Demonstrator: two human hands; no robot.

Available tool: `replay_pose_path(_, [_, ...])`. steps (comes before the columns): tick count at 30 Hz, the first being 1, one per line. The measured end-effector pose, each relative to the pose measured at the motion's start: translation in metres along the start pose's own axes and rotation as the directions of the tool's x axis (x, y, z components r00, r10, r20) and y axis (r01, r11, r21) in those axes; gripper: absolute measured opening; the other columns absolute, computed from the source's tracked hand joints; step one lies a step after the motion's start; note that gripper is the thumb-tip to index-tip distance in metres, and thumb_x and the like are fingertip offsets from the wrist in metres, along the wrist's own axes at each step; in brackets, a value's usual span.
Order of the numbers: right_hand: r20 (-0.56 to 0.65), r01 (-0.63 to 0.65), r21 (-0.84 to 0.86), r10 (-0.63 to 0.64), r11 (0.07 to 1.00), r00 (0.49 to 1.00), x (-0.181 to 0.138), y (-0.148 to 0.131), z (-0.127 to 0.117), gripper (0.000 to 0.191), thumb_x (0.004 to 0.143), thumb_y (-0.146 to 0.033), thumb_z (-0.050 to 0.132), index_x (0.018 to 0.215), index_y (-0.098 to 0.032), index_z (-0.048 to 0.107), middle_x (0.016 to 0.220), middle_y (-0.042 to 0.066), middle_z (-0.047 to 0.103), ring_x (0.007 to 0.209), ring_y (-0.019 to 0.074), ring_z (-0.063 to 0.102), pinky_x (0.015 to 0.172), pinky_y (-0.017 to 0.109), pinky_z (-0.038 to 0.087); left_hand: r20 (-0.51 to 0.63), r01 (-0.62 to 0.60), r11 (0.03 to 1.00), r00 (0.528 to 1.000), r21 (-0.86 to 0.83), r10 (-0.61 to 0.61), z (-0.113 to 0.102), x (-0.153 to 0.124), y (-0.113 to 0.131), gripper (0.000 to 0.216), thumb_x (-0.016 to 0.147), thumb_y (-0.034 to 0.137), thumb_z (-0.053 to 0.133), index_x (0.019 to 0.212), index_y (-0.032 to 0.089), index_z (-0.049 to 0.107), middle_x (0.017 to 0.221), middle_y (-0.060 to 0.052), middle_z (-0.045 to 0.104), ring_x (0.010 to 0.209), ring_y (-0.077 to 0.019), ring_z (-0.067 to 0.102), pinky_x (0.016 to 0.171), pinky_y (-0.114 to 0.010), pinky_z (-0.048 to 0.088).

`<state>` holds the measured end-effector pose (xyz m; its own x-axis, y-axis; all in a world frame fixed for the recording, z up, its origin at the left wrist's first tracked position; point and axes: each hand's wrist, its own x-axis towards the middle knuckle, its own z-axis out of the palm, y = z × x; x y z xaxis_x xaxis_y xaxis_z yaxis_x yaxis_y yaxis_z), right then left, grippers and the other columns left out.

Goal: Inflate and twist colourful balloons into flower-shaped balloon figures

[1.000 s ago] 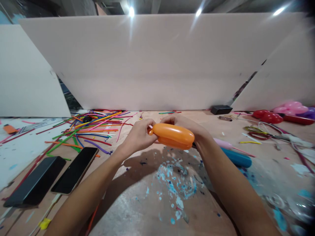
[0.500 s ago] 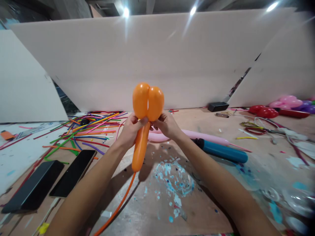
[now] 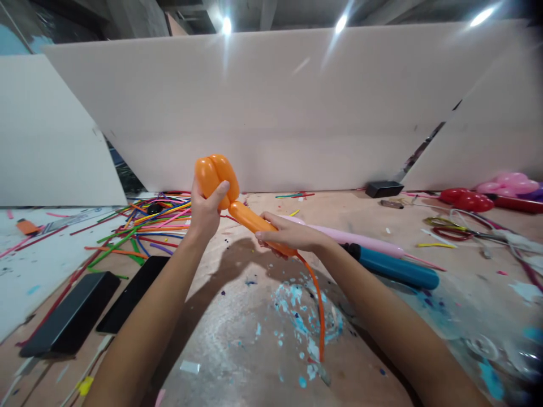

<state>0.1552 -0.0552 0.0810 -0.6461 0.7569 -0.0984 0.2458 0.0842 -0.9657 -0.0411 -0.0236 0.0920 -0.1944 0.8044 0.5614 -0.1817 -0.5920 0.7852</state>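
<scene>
The orange balloon [image 3: 246,217] is in the air above the surface [image 3: 237,345], held between both hands and slightly left of the middle of the view. Its folded loops [image 3: 217,172] stand up at the left end, and the left hand [image 3: 207,210] is wrapped round them, thumb lying across the near side. From the narrow neck under the loops, the straight section slopes down to the right, its long axis running from the left hand toward the right hand [image 3: 287,233]. The right grip is closed round the lower part of this section, fingers along the top. The neck lies between the hands, nearer the left one. Past the right hand, the thin tail [image 3: 320,311] curves down toward the near edge; whether its tip touches the surface, I cannot tell. Behind the right forearm lie a pink balloon [image 3: 360,239] and a blue pump [image 3: 394,267].
</scene>
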Motion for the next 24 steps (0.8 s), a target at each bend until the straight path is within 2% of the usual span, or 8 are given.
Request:
replay_pose_path(3, [0.151,0.029,0.227,-0.064,0.973,0.986,-0.011,-0.007,-0.013,0.066,0.084,-0.06,0.057,0.137,-0.029,0.03,0.093,0.004,0.064,0.063,0.015,0.063,0.048,0.024,0.048,0.002,-0.082,0.939,0.996,0.335,0.087,-0.011,0.004,-0.006,0.035,0.069,0.034,0.074,0.096,0.019,0.058,0.084,0.001,0.057,0.074,-0.0134,0.056,0.07,-0.027,0.046])
replay_pose_path(7, [0.181,0.097,0.469,-0.203,0.878,0.962,-0.016,-0.01,-0.024,0.076,0.08,-0.074,0.047,0.139,-0.028,0.033,0.105,0.009,0.065,0.082,0.0226,0.066,0.056,0.029,0.05,0.098,0.007,0.907,0.994,0.42,-0.053,-0.013,0.002,-0.013,0.04,0.074,0.037,0.07,0.105,0.016,0.057,0.09,-0.002,0.06,0.078,-0.0157,0.057,0.071,-0.028,0.047])
replay_pose_path(11, [-0.036,0.295,0.255,-0.296,0.921,0.955,-0.009,-0.006,-0.02,0.063,0.075,-0.05,0.071,0.127,-0.023,0.047,0.085,0.003,0.064,0.071,0.0157,0.061,0.055,0.024,0.046,0.167,0.002,0.859,0.981,0.511,-0.102,-0.011,-0.002,-0.015,0.043,0.075,0.039,0.069,0.109,0.015,0.056,0.096,-0.005,0.061,0.085,-0.0195,0.058,0.077,-0.033,0.048])
replay_pose_path(14, [-0.331,0.403,0.004,-0.379,0.915,0.864,-0.003,-0.005,-0.012,0.036,0.079,-0.04,0.072,0.102,-0.018,0.055,0.062,-0.004,0.053,0.051,0.0086,0.047,0.045,0.021,0.036,0.309,-0.061,0.848,0.943,0.526,-0.124,-0.008,-0.006,-0.011,0.046,0.082,0.044,0.062,0.117,0.015,0.054,0.108,-0.009,0.061,0.099,-0.0236,0.058,0.09,-0.038,0.046])
replay_pose_path(16, [-0.447,0.429,-0.044,-0.402,0.902,0.799,-0.001,-0.006,-0.008,0.034,0.081,-0.044,0.07,0.097,-0.018,0.053,0.055,-0.008,0.045,0.044,0.0063,0.037,0.04,0.02,0.028,0.45,-0.093,0.892,0.884,0.443,-0.131,-0.004,-0.011,-0.008,0.045,0.088,0.046,0.053,0.123,0.017,0.051,0.119,-0.01,0.058,0.112,-0.0243,0.055,0.098,-0.04,0.043])
replay_pose_path(18, [-0.483,0.453,-0.017,-0.403,0.892,0.777,-0.001,-0.007,-0.008,0.041,0.08,-0.046,0.07,0.103,-0.02,0.05,0.054,-0.01,0.042,0.041,0.0058,0.033,0.038,0.02,0.024,0.531,-0.127,0.919,0.842,0.372,-0.099,0.002,-0.017,-0.006,0.049,0.088,0.047,0.054,0.129,0.02,0.048,0.128,-0.01,0.055,0.118,-0.0242,0.052,0.102,-0.039,0.041])
replay_pose_path(20, [-0.486,0.45,0.0,-0.393,0.893,0.78,-0.002,-0.007,-0.011,0.043,0.08,-0.048,0.07,0.104,-0.021,0.047,0.054,-0.01,0.041,0.041,0.0058,0.032,0.038,0.019,0.022,0.519,-0.197,0.886,0.853,0.419,-0.056,0.007,-0.022,-0.006,0.065,0.077,0.049,0.068,0.132,0.021,0.045,0.13,-0.01,0.053,0.118,-0.0259,0.052,0.101,-0.04,0.042])
replay_pose_path(24, [-0.412,0.402,-0.039,-0.382,0.915,0.828,-0.002,-0.002,-0.016,0.037,0.085,-0.05,0.064,0.101,-0.023,0.044,0.053,-0.011,0.041,0.04,0.0064,0.034,0.037,0.018,0.024,0.434,-0.334,0.68,0.901,0.652,0.027,0.014,-0.029,-0.005,0.092,0.055,0.052,0.084,0.13,0.017,0.045,0.123,-0.014,0.053,0.113,-0.0304,0.053,0.098,-0.046,0.044])
